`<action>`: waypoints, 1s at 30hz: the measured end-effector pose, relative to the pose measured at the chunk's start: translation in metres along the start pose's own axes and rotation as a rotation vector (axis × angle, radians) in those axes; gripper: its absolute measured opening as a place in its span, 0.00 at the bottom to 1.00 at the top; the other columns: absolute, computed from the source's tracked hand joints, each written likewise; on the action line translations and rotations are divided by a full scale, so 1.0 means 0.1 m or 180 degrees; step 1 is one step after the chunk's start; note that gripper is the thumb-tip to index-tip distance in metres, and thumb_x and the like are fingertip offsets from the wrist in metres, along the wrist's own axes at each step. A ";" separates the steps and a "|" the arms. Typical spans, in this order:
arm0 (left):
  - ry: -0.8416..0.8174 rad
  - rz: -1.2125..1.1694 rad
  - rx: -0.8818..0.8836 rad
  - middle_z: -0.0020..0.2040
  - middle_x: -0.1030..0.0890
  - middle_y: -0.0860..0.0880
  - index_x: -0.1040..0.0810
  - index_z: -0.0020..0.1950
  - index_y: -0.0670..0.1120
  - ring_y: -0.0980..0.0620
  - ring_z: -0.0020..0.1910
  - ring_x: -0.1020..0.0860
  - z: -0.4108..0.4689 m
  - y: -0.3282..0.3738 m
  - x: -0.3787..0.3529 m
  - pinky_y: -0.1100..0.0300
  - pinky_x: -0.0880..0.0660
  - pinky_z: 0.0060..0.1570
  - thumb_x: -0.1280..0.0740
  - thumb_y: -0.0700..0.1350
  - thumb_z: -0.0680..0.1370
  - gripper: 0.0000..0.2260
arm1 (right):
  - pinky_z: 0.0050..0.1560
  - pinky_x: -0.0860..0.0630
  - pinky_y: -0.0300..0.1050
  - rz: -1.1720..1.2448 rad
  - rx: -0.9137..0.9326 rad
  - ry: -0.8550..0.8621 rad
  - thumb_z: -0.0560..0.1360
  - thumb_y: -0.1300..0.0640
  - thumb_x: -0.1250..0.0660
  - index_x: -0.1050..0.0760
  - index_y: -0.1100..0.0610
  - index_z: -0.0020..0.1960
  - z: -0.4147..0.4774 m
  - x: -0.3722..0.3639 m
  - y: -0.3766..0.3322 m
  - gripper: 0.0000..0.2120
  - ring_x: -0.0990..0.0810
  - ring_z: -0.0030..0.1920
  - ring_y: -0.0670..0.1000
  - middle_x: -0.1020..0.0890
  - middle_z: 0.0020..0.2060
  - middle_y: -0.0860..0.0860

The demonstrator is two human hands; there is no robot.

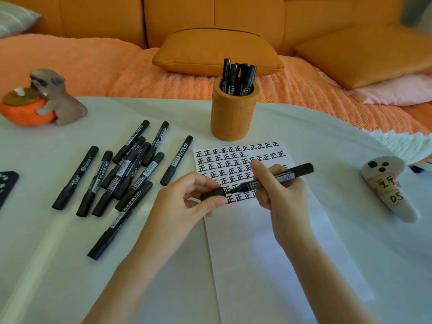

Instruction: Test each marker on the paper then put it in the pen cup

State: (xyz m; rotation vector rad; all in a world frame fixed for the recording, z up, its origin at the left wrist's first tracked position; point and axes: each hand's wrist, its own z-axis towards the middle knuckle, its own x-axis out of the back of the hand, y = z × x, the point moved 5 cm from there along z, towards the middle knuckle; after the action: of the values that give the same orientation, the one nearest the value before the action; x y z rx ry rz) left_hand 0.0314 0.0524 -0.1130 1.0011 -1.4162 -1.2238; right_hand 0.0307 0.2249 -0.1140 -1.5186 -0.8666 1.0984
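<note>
My right hand (278, 183) grips a black marker (284, 176) over the white paper (268, 242), its tip pointing left. My left hand (187, 202) pinches the marker's black cap (213, 194), which sits right at the tip. The paper's upper part is covered with rows of black written characters. An orange pen cup (233, 113) stands beyond the paper and holds several black markers. A pile of several capped black markers (121, 174) lies on the table to the left of my hands.
A dog figurine with an orange bowl (42, 101) stands at the far left. A white labelled object (388, 185) lies at the right. A dark item (7, 185) pokes in at the left edge. An orange sofa with cushions (217, 52) is behind the white table (70, 277).
</note>
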 end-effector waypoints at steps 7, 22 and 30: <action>0.0006 0.0052 0.0001 0.41 0.15 0.52 0.20 0.43 0.47 0.54 0.36 0.18 -0.02 0.00 -0.06 0.61 0.21 0.40 0.25 0.42 0.67 0.08 | 0.24 0.40 0.36 -0.0130 0.0027 -0.0154 0.75 0.63 0.32 0.35 0.59 0.31 -0.05 -0.12 0.05 0.17 0.39 0.22 0.46 0.36 0.20 0.48; 0.0314 -0.0413 -0.0151 0.35 0.15 0.47 0.17 0.42 0.42 0.55 0.31 0.19 -0.06 0.09 -0.07 0.68 0.24 0.36 0.25 0.38 0.67 0.06 | 0.25 0.40 0.37 -0.0139 0.0024 -0.0139 0.75 0.68 0.37 0.37 0.56 0.28 -0.07 -0.26 0.07 0.20 0.40 0.22 0.47 0.36 0.19 0.47; 0.0363 -0.0243 -0.0208 0.39 0.15 0.51 0.19 0.45 0.44 0.55 0.35 0.18 -0.06 0.11 -0.03 0.66 0.23 0.38 0.27 0.41 0.70 0.05 | 0.26 0.44 0.40 -0.0042 -0.0254 -0.0441 0.74 0.50 0.32 0.35 0.58 0.30 -0.08 -0.33 0.10 0.21 0.42 0.23 0.48 0.38 0.22 0.51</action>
State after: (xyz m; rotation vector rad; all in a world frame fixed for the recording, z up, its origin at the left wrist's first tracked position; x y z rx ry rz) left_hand 0.0377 0.0564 -0.1024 1.0711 -1.2520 -1.2405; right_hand 0.0276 0.1898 -0.1160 -1.5134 -1.0245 1.1823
